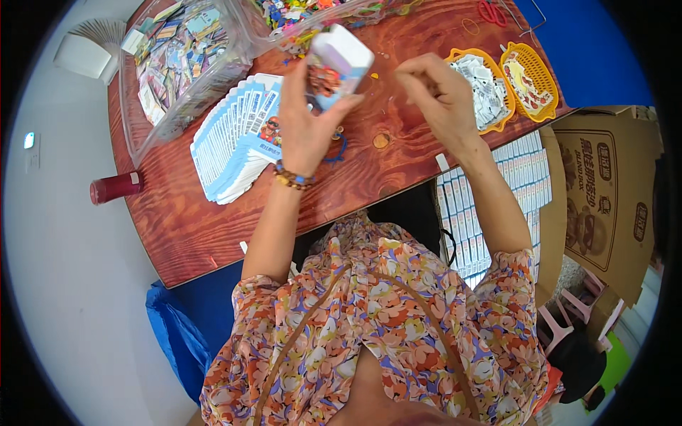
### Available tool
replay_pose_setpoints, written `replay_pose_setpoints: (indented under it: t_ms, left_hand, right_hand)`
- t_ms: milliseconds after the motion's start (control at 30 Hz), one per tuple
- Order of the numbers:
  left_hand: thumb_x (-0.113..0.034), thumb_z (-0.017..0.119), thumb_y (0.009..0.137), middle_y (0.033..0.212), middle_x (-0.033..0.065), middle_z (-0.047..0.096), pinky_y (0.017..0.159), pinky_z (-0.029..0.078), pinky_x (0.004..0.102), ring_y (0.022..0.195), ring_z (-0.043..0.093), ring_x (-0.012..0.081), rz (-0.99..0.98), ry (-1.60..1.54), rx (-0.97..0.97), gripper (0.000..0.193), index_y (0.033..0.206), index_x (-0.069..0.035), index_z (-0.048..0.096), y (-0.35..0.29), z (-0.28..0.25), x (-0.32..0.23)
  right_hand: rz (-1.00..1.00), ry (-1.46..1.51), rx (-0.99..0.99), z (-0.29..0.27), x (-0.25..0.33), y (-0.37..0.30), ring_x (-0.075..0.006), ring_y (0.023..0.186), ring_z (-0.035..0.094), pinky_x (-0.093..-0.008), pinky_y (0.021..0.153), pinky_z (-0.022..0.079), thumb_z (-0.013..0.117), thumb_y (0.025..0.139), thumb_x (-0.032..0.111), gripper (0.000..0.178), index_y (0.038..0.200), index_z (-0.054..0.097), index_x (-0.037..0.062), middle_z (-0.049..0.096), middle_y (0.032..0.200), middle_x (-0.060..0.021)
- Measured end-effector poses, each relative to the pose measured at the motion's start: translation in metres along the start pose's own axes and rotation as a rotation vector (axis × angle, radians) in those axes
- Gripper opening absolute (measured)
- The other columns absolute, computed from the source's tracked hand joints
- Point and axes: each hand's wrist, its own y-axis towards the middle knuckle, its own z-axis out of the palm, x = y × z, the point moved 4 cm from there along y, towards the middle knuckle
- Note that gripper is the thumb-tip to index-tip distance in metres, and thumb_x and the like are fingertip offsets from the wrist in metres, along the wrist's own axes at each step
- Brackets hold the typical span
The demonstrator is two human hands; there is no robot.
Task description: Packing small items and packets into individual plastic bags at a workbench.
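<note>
My left hand [307,117] grips a small card box [339,67], printed blue and red with a white end flap, between thumb and fingers above the table. Its far end tilts up. Apart from it, over the table to the right, my right hand [444,99] is closed with bent fingers. Whether anything is pinched there cannot be made out. Beside my left wrist lies a fanned stack of flattened blue and white boxes [234,138]. Near my right hand, a yellow basket [503,122] holds small white packets, and another yellow basket [553,108] holds flat cream and red pieces.
A clear bin [131,135] of mixed small packets stands at the far left, next to a bin [249,42] of colourful small items. Red scissors [491,12] lie far right. A dark red cylinder [117,187] sits at the left edge. Below right, a carton [611,192] stands beside rows of small boxes [490,202].
</note>
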Motion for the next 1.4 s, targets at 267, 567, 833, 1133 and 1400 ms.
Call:
replay_pose_setpoints:
  t_ms: [267,567,833,1133,1400]
  left_hand:
    - [-0.026,0.090,0.070,0.123,0.0123,0.059,0.092,0.050,0.0340,0.109,0.059,0.0223,-0.304,-0.192,-0.058,0.083,0.136,0.003,0.048,-0.042,-0.061,0.039]
    - [-0.031,0.091,0.066,0.119,0.0196,0.056,0.093,0.050,0.0400,0.106,0.059,0.0348,-0.163,0.186,0.134,0.091,0.139,0.000,0.046,-0.082,-0.059,0.035]
    - [-0.026,0.090,0.065,0.123,0.0208,0.054,0.093,0.050,0.0441,0.113,0.055,0.0381,0.005,0.300,0.186,0.085,0.135,0.000,0.048,-0.078,-0.033,0.017]
    - [-0.031,0.089,0.067,0.118,0.0194,0.055,0.085,0.052,0.0445,0.106,0.059,0.0388,-0.062,0.253,0.224,0.083,0.133,-0.001,0.048,-0.069,-0.007,0.007]
    - [-0.027,0.089,0.068,0.117,0.0199,0.057,0.089,0.051,0.0442,0.106,0.059,0.0382,-0.025,0.129,0.214,0.080,0.131,0.000,0.049,-0.059,0.013,-0.005]
  right_hand:
    - [-0.168,-0.449,0.422,0.101,-0.010,-0.029,-0.0289,0.095,0.065,-0.0417,0.078,0.054,0.072,0.085,0.022,0.025,0.104,0.067,0.0070,0.062,0.106,-0.0117]
    - [-0.292,-0.599,0.366,0.108,-0.058,-0.025,-0.0237,0.086,0.067,-0.0366,0.069,0.056,0.072,0.083,0.014,0.018,0.098,0.067,0.0053,0.065,0.093,-0.0068]
    - [0.367,0.288,0.419,0.054,0.008,-0.006,-0.0084,0.064,0.065,-0.0215,0.045,0.048,0.066,0.092,0.010,0.013,0.100,0.070,0.0002,0.067,0.079,-0.0040]
    - [0.213,-0.021,0.364,0.046,0.019,-0.003,-0.0106,0.072,0.068,-0.0232,0.049,0.052,0.055,0.099,0.014,0.027,0.119,0.065,-0.0018,0.070,0.090,-0.0088]
    - [0.255,0.187,0.246,0.028,0.018,-0.023,-0.0074,0.077,0.067,-0.0204,0.060,0.053,0.057,0.100,0.012,0.026,0.121,0.064,-0.0018,0.073,0.100,-0.0081]
